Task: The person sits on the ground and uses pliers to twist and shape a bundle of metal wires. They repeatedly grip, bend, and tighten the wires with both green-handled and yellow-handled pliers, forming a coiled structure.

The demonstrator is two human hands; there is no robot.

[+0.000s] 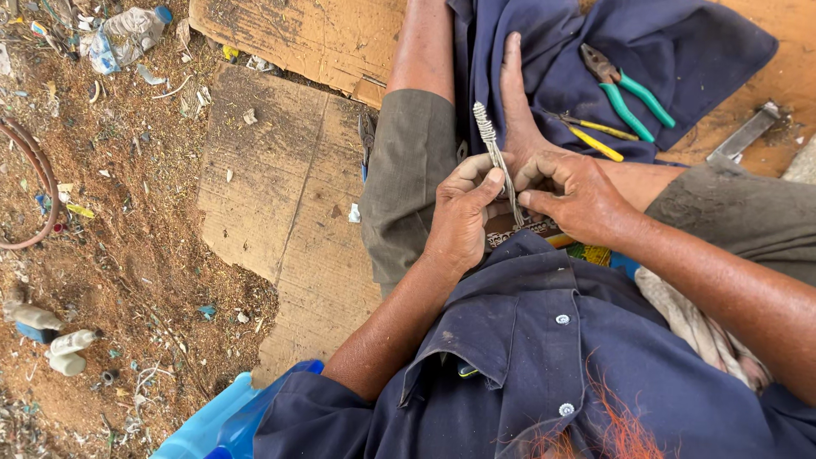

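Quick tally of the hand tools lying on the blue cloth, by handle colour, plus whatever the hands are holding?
Green-handled pliers: 1
Yellow-handled tool: 1
Twisted wire bundle, held by the left hand and right hand: 1
Total: 3

A twisted wire bundle (495,153) is standing between the left hand (463,217) and the right hand (574,194), over a bare foot (517,102) that is resting on a cloth (680,51), where two pairs of pliers (627,89) are lying to the right, with cardboard (272,204) lying to the left.
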